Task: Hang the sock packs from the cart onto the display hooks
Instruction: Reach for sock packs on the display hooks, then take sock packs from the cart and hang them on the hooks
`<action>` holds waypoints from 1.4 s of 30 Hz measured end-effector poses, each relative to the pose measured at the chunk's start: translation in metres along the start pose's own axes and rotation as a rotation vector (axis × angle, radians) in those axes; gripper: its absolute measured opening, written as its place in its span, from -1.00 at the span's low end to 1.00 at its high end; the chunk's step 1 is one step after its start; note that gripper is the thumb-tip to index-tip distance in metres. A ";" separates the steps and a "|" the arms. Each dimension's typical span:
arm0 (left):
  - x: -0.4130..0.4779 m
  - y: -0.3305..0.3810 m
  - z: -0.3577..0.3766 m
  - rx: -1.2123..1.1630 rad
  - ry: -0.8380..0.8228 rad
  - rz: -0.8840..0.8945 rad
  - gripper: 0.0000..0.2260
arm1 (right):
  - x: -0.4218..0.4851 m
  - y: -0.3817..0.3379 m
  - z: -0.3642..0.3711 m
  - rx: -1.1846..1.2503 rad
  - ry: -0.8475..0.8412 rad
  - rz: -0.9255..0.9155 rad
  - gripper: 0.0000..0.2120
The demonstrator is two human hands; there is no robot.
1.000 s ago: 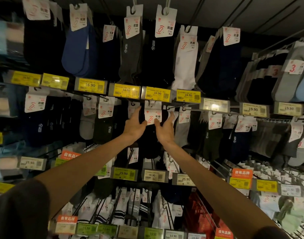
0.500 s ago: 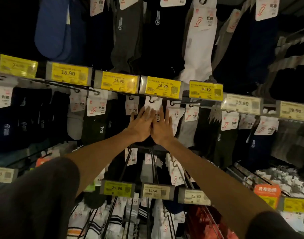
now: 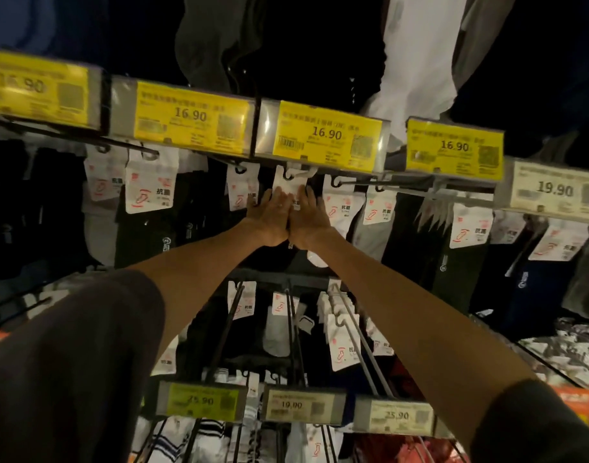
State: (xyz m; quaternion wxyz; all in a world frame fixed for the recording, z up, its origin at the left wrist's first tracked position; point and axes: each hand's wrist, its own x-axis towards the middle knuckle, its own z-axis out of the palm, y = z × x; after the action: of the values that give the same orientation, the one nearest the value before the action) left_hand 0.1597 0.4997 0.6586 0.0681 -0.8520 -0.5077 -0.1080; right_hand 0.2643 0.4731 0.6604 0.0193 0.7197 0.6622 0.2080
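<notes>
Dim aisle, deep shadow at twelve and nine o'clock — yellow price tags [image 3: 326, 135] catch glare. Motion blur throughout; wide-angle bending toward edges, sleeve [image 3: 69, 362] soft at seven o'clock.

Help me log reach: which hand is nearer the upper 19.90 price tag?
Right. The right hand is down-left of the upper 19.90 price tag; the left hand sits against the right hand's far side, farther left.

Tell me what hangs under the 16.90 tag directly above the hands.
A white sock pack card on its hook, left hand and right hand flat against it. They cover its lower print.
</notes>
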 end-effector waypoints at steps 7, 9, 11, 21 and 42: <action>-0.009 0.001 -0.007 -0.035 -0.035 0.011 -0.23 | -0.002 0.006 -0.004 0.010 -0.030 -0.041 -0.21; -0.021 0.002 -0.013 -0.041 -0.068 0.028 -0.23 | -0.012 0.007 -0.006 0.020 -0.041 -0.054 -0.21; -0.036 0.005 -0.016 -0.051 -0.090 0.045 -0.25 | -0.029 0.002 -0.004 0.021 -0.026 -0.072 -0.23; -0.193 0.012 0.000 -0.572 0.146 0.272 -0.78 | -0.207 -0.033 0.001 0.696 0.304 -0.241 -0.69; -0.520 0.079 0.221 -0.763 -0.092 -0.055 -0.73 | -0.520 -0.148 0.197 0.985 -0.098 -0.251 -0.73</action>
State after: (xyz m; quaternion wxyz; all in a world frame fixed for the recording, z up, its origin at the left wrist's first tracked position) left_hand 0.0150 0.0699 0.3127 -0.2796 -0.8063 -0.4562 -0.2524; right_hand 0.1695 0.0402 0.2929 -0.2661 0.5674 0.7612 -0.1667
